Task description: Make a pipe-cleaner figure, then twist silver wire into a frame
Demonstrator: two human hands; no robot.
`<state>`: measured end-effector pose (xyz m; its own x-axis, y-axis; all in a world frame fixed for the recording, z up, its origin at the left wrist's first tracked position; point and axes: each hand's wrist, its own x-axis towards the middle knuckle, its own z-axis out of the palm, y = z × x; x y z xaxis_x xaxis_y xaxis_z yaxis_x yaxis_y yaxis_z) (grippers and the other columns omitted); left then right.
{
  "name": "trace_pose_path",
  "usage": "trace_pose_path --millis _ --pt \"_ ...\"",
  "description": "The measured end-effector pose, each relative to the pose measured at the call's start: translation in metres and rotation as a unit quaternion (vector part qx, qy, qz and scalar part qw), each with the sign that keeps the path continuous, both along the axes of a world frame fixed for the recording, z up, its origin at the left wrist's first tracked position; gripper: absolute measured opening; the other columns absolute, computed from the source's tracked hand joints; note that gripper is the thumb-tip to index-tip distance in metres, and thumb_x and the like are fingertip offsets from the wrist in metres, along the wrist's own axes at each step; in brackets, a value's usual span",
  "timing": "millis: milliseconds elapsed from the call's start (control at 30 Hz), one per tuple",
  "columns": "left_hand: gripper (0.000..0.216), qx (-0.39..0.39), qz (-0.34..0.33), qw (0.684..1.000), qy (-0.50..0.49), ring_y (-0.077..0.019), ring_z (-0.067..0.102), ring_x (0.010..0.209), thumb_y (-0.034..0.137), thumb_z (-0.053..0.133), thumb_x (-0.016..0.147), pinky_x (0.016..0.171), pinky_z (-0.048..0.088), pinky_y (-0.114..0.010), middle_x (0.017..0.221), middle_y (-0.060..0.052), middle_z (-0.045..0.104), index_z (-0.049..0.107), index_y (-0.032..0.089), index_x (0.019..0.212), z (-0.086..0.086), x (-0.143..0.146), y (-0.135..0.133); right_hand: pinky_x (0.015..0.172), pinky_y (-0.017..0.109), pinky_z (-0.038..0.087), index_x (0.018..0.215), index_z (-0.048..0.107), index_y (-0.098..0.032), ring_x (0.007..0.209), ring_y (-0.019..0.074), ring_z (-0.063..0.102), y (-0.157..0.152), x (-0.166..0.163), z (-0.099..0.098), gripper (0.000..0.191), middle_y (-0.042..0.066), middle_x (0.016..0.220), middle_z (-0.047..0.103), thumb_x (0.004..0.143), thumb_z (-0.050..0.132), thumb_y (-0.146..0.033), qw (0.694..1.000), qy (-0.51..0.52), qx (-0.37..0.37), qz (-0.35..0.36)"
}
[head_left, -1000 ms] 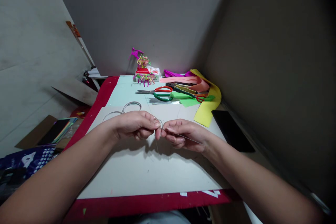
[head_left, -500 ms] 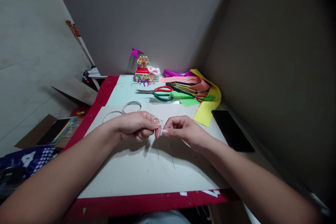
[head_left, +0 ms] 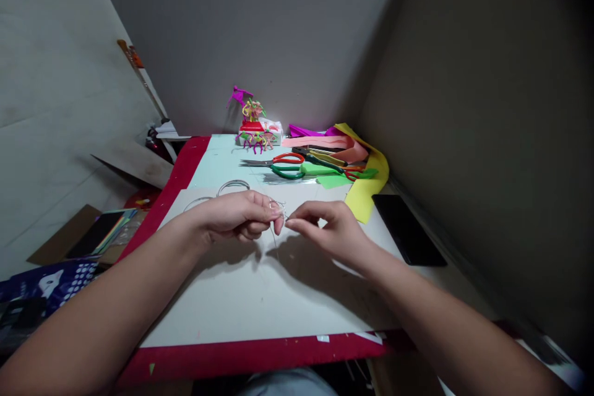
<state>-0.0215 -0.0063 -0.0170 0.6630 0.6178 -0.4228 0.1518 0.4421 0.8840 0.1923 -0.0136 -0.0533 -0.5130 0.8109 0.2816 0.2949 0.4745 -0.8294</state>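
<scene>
Wire twist [head_left: 279, 208] sits between the hands, raised above the middle of the white card [head_left: 260, 303] on the surface [head_left: 184, 164], with wire coils [head_left: 233, 184] lying toward the card's far edge. The left hand [head_left: 236, 216] is curled closed, pinching the wire at its fingertips, while the right hand [head_left: 329, 234] reaches in part open, and whether it grips is hard to tell. A short, firm pinch close to the twist suits wire this fine.

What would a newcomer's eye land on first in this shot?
The bare left hand and right hand meet mid-frame above a white board, with thin wire at the left fingertips. Beyond them, red-handled scissors and yellow paper stand out, with a colourful pipe-cleaner craft at the table's far edge.
</scene>
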Motion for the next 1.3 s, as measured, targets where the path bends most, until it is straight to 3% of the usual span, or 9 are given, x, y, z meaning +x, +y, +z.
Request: trace_pose_path --millis 100,167,367,633,800,867,933,1033,1300 --pt "0.019 0.01 0.042 0.999 0.007 -0.0043 0.011 0.04 0.029 0.057 0.083 0.037 0.013 -0.016 0.044 0.01 0.021 0.06 0.013 0.074 0.002 -0.006 0.004 0.061 0.026 0.043 0.089 0.069 -0.013 0.064 0.014 0.055 0.021 0.012 -0.002 0.056 0.01 0.08 0.067 0.087 0.038 -0.06 0.967 0.072 -0.223 0.096" --pt "0.019 0.016 0.071 0.997 0.01 -0.0043 0.01 0.04 0.029 0.056 0.084 0.037 0.013 -0.015 0.045 0.01 0.02 0.058 0.014 0.072 0.002 -0.01 0.007 0.06 0.026 0.044 0.088 0.068 -0.011 0.066 0.014 0.057 0.03 0.016 -0.008 0.062 0.012 0.087 0.067 0.088 0.03 -0.061 0.96 0.065 -0.263 0.075" --pt "0.018 0.023 0.112 0.993 0.009 -0.0045 0.009 0.041 0.026 0.055 0.084 0.035 0.013 -0.015 0.045 0.01 0.019 0.057 0.014 0.072 0.001 -0.016 0.012 0.064 0.024 0.039 0.083 0.067 -0.017 0.07 0.0139 0.055 0.032 0.013 -0.028 0.023 0.004 0.079 0.066 0.084 0.051 -0.033 0.977 -0.21 -0.023 0.014" --pt "0.018 0.023 0.079 0.996 0.023 -0.0049 0.01 0.043 0.03 0.058 0.083 0.038 0.011 -0.016 0.048 0.01 0.02 0.058 0.014 0.074 0.0 -0.016 0.012 0.058 0.027 0.029 0.056 0.059 -0.016 0.061 0.0157 0.047 0.065 0.06 -0.026 0.009 0.005 0.061 0.059 0.065 0.063 -0.013 0.963 -0.257 0.008 -0.085" --pt "0.023 0.055 0.06 0.996 0.048 -0.0054 0.014 0.041 0.035 0.055 0.084 0.039 0.014 -0.018 0.047 0.009 0.023 0.057 0.015 0.073 0.002 -0.009 0.004 0.063 0.027 0.037 0.078 0.062 -0.014 0.07 0.0173 0.054 0.064 0.049 -0.017 0.017 0.008 0.075 0.064 0.08 0.052 -0.028 0.976 -0.179 -0.007 -0.123" --pt "0.026 0.089 0.052 0.992 0.069 -0.0056 0.016 0.04 0.037 0.053 0.085 0.039 0.016 -0.019 0.044 0.009 0.025 0.057 0.015 0.071 0.004 -0.005 -0.001 0.066 0.026 0.042 0.092 0.062 -0.015 0.073 0.015 0.057 0.053 0.036 -0.011 0.031 0.007 0.085 0.067 0.089 0.041 -0.037 0.988 -0.127 -0.045 -0.071" --pt "0.029 0.122 0.029 0.988 0.094 -0.0058 0.018 0.038 0.037 0.051 0.086 0.039 0.017 -0.02 0.041 0.009 0.028 0.057 0.015 0.069 0.007 0.0 -0.006 0.073 0.027 0.046 0.099 0.062 -0.015 0.077 0.0134 0.06 0.042 0.024 -0.006 0.033 0.008 0.094 0.068 0.089 0.044 -0.041 0.982 -0.012 -0.172 0.077" --pt "0.03 0.169 -0.007 0.976 0.139 -0.0064 0.024 0.038 0.038 0.05 0.086 0.04 0.018 -0.021 0.042 0.008 0.033 0.059 0.015 0.07 0.011 0.004 -0.01 0.082 0.033 0.046 0.1 0.064 -0.011 0.084 0.016 0.063 0.029 0.015 -0.004 0.032 0.011 0.094 0.067 0.084 0.058 -0.038 0.879 0.143 -0.371 0.264" --pt "0.037 0.189 -0.11 0.968 0.124 -0.0067 0.025 0.042 0.045 0.05 0.086 0.042 0.018 -0.023 0.049 0.006 0.037 0.058 0.014 0.068 0.016 0.01 -0.016 0.073 0.031 0.047 0.086 0.062 -0.009 0.071 0.0152 0.064 0.016 0.003 -0.011 0.025 0.008 0.082 0.066 0.077 0.07 -0.032 0.785 0.215 -0.475 0.336"
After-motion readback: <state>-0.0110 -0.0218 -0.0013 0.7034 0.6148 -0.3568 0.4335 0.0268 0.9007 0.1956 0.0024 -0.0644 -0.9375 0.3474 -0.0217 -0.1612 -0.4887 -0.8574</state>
